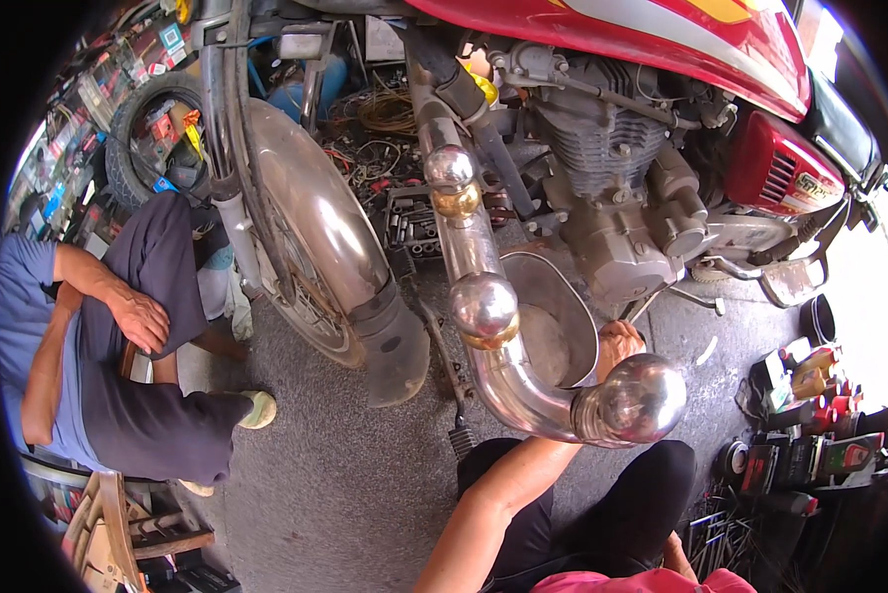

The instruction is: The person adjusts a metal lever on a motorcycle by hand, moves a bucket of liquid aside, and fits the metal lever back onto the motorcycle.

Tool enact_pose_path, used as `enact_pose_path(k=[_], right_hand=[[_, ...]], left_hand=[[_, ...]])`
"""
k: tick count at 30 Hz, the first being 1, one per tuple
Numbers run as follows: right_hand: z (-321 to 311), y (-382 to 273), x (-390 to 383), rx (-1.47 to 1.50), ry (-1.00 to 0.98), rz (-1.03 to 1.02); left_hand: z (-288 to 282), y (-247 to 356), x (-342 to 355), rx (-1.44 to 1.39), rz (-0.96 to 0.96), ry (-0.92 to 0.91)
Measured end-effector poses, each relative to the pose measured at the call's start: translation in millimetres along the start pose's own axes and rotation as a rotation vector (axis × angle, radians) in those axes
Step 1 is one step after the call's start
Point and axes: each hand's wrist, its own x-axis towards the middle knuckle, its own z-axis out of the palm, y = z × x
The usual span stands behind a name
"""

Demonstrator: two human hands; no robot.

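My left forearm reaches up behind the shiny crash bar (523,381) with its steel balls and gold collars. My left hand (617,346) is below the engine (612,227), beside the rim of an oval metal pan (594,326), its fingers curled; what they grip is hidden. My right hand (675,551) is low at the right, mostly hidden by my dark-trousered leg, so its fingers cannot be made out. The red motorcycle tank (642,40) spans the top.
A seated co-worker (58,346) rests crossed arms on a knee at left, by a wooden chair (118,529). The front wheel's fender (315,198) stands centre-left. Tools (414,222), a tire (128,158), batteries (760,465) and bottles (810,381) crowd the floor's edges.
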Motion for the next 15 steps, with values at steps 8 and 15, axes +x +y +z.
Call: enact_pose_path(k=[8, 15], right_hand=[[31.6, 17.7, 29.3, 0.167, -0.012, -0.103], [79.6, 8.7, 83.8, 0.341, 0.000, -0.246]], left_hand=[[-13.4, -3.2, 8.8, 0.049, 0.036, 0.033], [-10.4, -29.0, 18.2, -0.065, 0.103, -0.001]])
